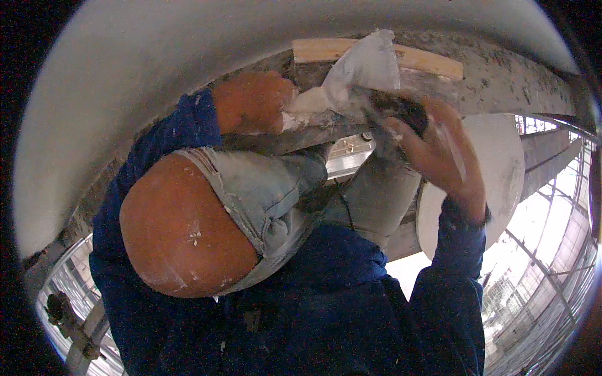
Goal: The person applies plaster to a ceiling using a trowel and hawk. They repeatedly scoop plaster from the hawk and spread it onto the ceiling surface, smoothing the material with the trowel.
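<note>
My left hand [251, 103], dusted white, is closed at the near edge of a speckled grey ledge [501, 88], beside a white, plaster-like piece [360, 66]; what its fingers hold is hard to make out. My right hand [442, 144], streaked white, curls round a dark, blurred object [404, 109] just below the white piece, perhaps a tool. A pale wooden strip [433, 66] lies along the ledge behind the white piece.
My bent bare knee [182, 225] in torn, dusty trousers fills the left centre. A curved grey wall [106, 81] arches above. A round pale board [498, 175] stands at right, with beams [545, 153] and bright scaffolding beyond. A metal clamp [63, 313] sits at lower left.
</note>
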`<state>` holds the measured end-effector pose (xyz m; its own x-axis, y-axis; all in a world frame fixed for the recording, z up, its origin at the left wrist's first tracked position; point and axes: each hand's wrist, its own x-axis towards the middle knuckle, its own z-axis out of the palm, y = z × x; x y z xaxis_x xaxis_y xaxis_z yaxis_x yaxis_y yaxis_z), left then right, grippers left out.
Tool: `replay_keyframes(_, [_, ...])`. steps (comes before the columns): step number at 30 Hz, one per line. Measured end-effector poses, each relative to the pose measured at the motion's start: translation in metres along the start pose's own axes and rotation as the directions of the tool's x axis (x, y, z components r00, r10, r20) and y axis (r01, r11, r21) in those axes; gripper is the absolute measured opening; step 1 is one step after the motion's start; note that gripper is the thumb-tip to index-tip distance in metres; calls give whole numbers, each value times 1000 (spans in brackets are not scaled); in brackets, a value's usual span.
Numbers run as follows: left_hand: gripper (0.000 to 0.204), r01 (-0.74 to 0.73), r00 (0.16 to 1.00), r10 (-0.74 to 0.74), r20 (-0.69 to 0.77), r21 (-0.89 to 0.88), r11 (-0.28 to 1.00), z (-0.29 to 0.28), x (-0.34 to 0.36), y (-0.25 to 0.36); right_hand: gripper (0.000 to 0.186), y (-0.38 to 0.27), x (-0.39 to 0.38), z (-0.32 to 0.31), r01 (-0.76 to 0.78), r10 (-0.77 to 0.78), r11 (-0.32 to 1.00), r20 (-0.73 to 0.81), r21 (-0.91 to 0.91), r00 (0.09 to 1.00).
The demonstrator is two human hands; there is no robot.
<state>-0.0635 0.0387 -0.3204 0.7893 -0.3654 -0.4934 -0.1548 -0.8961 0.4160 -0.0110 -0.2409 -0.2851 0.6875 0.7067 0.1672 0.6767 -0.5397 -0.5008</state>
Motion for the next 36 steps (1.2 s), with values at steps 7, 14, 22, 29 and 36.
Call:
replay_keyframes(7, [33,102,992,-107,61,72,992,-12,-9,10,38,-34,23,-18,173,-168,985,186,-11,968])
replay_keyframes(14, [32,72,994,-73,86,10,997,-19,-3,16,49,-64,34,-2,271,-122,842,324,-468,938])
replay_keyframes(22, [32,-23,997,23,-77,6,1000,-9,-6,8,45,-49,-2,2,351,-248,847,289,-398,925])
replay_keyframes(29, [30,-3,1000,2,-13,-57,998,-3,1,4,46,-51,-26,42,158,-133,845,85,-511,987])
replay_keyframes(36, [30,25,999,-24,47,-16,1000,-13,-5,7,46,-57,-28,65,103,-135,851,-24,-515,991])
